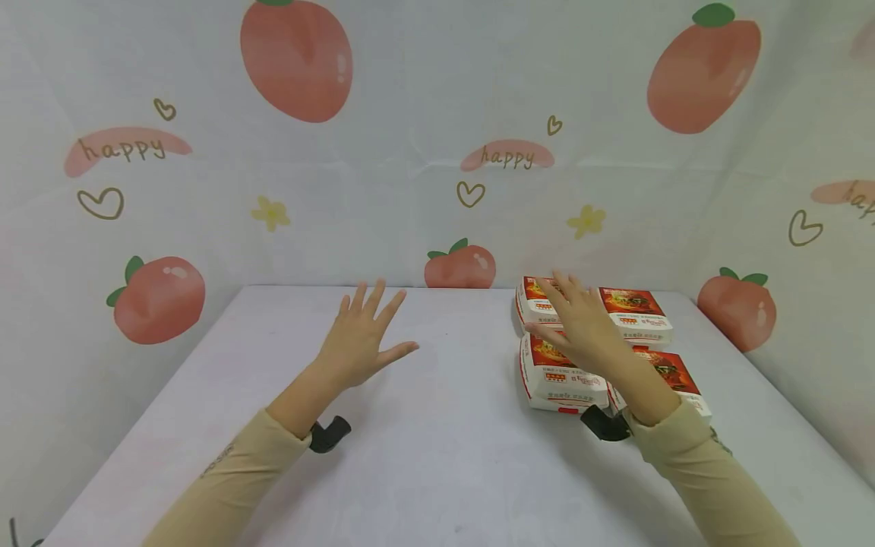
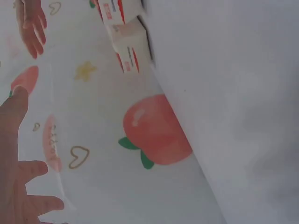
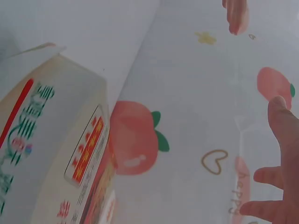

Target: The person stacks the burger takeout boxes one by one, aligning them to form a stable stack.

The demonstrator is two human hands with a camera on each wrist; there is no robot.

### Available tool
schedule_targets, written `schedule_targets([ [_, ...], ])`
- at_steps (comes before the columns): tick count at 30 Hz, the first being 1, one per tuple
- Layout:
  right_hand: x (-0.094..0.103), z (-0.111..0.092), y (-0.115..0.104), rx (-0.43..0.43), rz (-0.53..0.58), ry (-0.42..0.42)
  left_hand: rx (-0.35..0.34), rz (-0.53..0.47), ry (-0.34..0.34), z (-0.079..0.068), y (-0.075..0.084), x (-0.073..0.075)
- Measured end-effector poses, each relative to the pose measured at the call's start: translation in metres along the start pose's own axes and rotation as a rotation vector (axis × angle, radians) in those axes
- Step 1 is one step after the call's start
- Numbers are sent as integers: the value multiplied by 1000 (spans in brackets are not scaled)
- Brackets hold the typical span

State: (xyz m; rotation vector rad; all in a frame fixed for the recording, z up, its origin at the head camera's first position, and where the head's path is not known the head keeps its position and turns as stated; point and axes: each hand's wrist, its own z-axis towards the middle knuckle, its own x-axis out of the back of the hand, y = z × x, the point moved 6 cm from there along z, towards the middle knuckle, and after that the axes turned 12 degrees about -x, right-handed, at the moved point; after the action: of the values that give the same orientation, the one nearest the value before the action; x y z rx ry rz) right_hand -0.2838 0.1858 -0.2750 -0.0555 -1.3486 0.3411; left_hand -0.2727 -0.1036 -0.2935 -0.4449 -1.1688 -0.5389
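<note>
In the head view my left hand [image 1: 357,342] hovers over the left-middle of the white table, fingers spread and holding nothing. My right hand [image 1: 581,327] is likewise spread, held above a group of printed cardboard food boxes and hiding parts of them. The group has a front left box [image 1: 563,380], a back left box [image 1: 536,304], a back right box [image 1: 634,313] and a front right box [image 1: 677,376], partly behind my forearm. Each has a white body and a red lid with a food picture. The right wrist view shows one box [image 3: 42,140] close up.
The white table [image 1: 437,456] meets a white cloth backdrop [image 1: 410,205] printed with fruit, hearts and the word happy. Cloth also hangs along both sides. A black wrist mount [image 1: 330,434] sits under the left sleeve, another mount [image 1: 604,424] under the right one.
</note>
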Motion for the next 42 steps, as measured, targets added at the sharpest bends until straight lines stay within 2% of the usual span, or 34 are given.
schedule_targets([
  [9,12,-10,22,-44,23,4,-56,-135,-4,14,26,-7],
  [19,19,-22,49,-95,61,48,-102,-295,-66,32,58,-31],
  [23,16,-26,64,-138,60,35,-105,-320,-122,41,72,-44],
  [31,7,-37,90,-209,81,6,-158,-369,-189,57,103,-63],
  [42,6,-49,114,-302,97,-48,-201,-418,-237,72,138,-87],
])
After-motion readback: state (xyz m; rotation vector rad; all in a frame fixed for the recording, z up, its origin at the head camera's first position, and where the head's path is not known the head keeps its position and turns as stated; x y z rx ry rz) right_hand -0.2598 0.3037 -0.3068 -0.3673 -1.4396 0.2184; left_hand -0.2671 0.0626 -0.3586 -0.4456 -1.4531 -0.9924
